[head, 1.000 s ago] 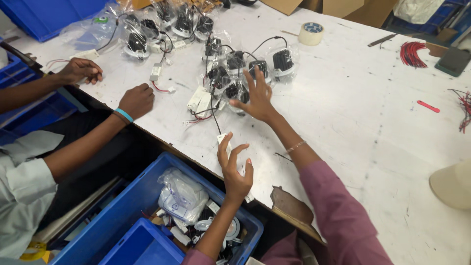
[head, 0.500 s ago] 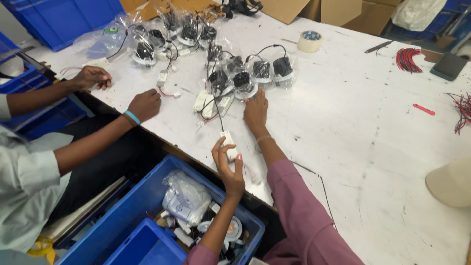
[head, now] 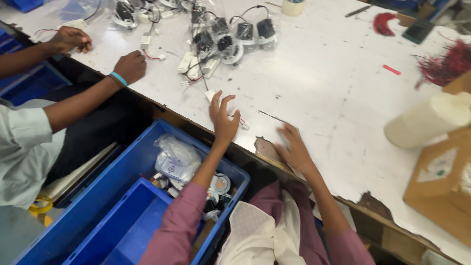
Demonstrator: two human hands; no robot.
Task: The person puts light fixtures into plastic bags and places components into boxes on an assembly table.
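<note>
Wired white connector [head: 242, 123] lies on the white worktop [head: 333, 93] close to its near edge, its thin red leads running back under the person's left hand [head: 223, 120]. That hand rests over the leads with fingers spread and slightly raised, thumb out to the left; it closes on nothing, and whether the palm presses the wires cannot be told. The right hand [head: 293, 147] lies flat just beside it to the right, fingers stretched forward and loosely apart, empty, next to a chipped patch [head: 267, 147] where the near edge has broken away to brown board.

Farther in, toward the far edge, sits a heap of black and white lamp parts with wires [head: 223, 41], some in clear bags, and a roll of tape [head: 293, 6] beyond it. A small white plug [head: 210, 94] on a black wire lies between the heap and the left hand. At the worktop's left edge a co-worker's two hands [head: 130, 66] rest near more parts, one wrist with a blue band [head: 118, 78]. Red wire bundles [head: 444, 61] lie by the right edge, near a pale roll [head: 424, 120] and a cardboard box [head: 441, 184]. Below the near edge stands a blue crate [head: 113, 196] holding bagged parts [head: 175, 158].
</note>
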